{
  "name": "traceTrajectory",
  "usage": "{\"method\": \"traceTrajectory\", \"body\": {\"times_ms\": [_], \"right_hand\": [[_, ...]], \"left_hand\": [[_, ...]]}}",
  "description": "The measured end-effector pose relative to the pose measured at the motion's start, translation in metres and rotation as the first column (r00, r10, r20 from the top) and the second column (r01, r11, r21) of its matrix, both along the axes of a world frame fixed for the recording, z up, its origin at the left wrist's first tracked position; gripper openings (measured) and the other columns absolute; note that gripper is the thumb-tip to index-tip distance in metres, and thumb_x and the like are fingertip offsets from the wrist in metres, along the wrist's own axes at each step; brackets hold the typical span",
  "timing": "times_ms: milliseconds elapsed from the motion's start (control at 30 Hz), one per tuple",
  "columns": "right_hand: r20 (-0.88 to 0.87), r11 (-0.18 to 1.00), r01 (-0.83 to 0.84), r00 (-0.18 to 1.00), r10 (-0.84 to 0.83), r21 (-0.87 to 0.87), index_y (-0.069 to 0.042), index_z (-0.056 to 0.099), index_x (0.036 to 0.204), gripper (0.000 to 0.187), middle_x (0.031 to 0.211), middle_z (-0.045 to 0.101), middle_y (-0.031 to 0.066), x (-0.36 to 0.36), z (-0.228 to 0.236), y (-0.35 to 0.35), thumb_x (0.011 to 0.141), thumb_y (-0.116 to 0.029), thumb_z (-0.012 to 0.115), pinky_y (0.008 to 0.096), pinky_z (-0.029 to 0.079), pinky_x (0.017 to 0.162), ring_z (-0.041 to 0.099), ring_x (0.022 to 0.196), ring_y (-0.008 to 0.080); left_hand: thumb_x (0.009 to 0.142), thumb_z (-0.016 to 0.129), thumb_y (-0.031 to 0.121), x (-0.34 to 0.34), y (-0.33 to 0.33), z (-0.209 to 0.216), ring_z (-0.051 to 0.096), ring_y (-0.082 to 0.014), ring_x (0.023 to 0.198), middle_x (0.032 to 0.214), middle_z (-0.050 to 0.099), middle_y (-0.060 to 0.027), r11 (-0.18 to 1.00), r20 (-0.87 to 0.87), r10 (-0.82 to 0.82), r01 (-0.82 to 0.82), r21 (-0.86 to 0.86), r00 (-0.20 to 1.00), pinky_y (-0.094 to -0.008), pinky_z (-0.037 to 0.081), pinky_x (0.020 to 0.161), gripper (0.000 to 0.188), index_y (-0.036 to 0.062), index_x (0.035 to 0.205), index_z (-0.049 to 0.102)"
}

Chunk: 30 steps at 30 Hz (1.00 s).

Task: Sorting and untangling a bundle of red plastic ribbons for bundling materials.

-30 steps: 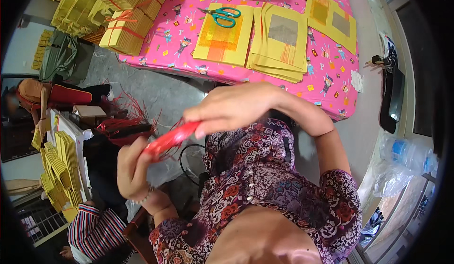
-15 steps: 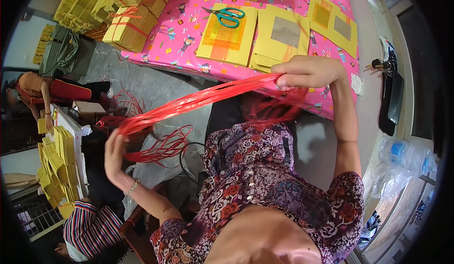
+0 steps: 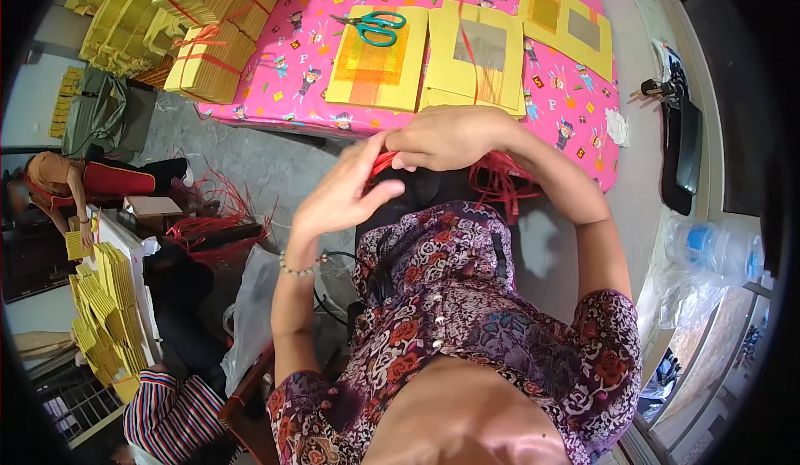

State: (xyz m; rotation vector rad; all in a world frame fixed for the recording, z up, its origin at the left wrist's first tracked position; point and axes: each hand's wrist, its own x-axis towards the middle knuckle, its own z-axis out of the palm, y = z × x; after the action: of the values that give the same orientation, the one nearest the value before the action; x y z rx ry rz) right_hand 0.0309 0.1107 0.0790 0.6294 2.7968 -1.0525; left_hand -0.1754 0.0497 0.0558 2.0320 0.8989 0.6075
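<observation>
Above my lap my two hands meet at the near side of the table, with a bundle of thin red plastic strings [image 3: 502, 180] between them. My right hand [image 3: 454, 137] is closed over the bundle, its back upward, and loose strands hang out beneath its wrist. Its fingertips touch my left hand [image 3: 346, 190], whose fingers curl round the red strands while the thumb stands apart. Most of the bundle is hidden behind the hands. On the table just beyond lie yellow paper sheets [image 3: 442, 57] with a silver patch, a red strand lying across them.
Teal-handled scissors [image 3: 379, 27] rest on a yellow sheet with an orange patch. Tied yellow paper stacks [image 3: 204, 61] stand at the pink tablecloth's [image 3: 283, 65] far left. More red strings [image 3: 221, 219] lie on the floor. A co-worker [image 3: 83, 173] handles yellow stacks at left.
My left hand has come up and right to meet my right hand, which has moved left. The stretched bundle of red strings is now gathered between them.
</observation>
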Motion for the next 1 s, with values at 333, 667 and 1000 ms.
{"method": "traceTrajectory", "body": {"times_ms": [333,667,1000], "right_hand": [[-0.067,0.970,0.018,0.997,-0.035,-0.242,-0.001,0.052,0.101,0.033,0.085,0.059,0.0154,0.065,-0.015,0.015,0.099,-0.032,0.041,0.0396,0.044,0.073,0.058,0.083,0.0300],[0.124,0.984,0.175,0.976,-0.178,0.037,-0.001,0.052,0.100,0.028,0.081,0.060,0.0226,0.057,-0.009,0.006,0.096,-0.028,0.045,0.0472,0.044,0.070,0.057,0.079,0.0416],[-0.042,0.988,0.095,0.995,-0.091,0.125,-0.003,0.054,0.098,0.024,0.076,0.062,0.0184,0.005,0.005,-0.018,0.091,-0.025,0.052,0.0475,0.044,0.067,0.062,0.078,0.0375]], "left_hand": [[0.087,0.050,0.004,-0.066,-0.038,-0.041,0.060,-0.0408,0.071,0.074,0.062,-0.0181,0.959,-0.352,0.273,-0.226,0.170,0.895,-0.0482,0.045,0.059,0.008,0.0035,0.093,0.044],[0.083,0.064,0.021,-0.071,-0.033,-0.073,0.054,-0.0396,0.105,0.115,0.055,-0.0235,0.980,-0.443,0.163,-0.093,0.176,0.882,-0.0465,0.041,0.088,0.050,0.0012,0.124,0.042],[0.090,0.049,0.004,0.014,-0.011,-0.027,0.062,-0.0377,0.073,0.080,0.063,-0.0176,0.987,-0.070,0.116,-0.107,0.117,0.991,-0.0430,0.047,0.061,0.020,0.0017,0.109,0.046]]}}
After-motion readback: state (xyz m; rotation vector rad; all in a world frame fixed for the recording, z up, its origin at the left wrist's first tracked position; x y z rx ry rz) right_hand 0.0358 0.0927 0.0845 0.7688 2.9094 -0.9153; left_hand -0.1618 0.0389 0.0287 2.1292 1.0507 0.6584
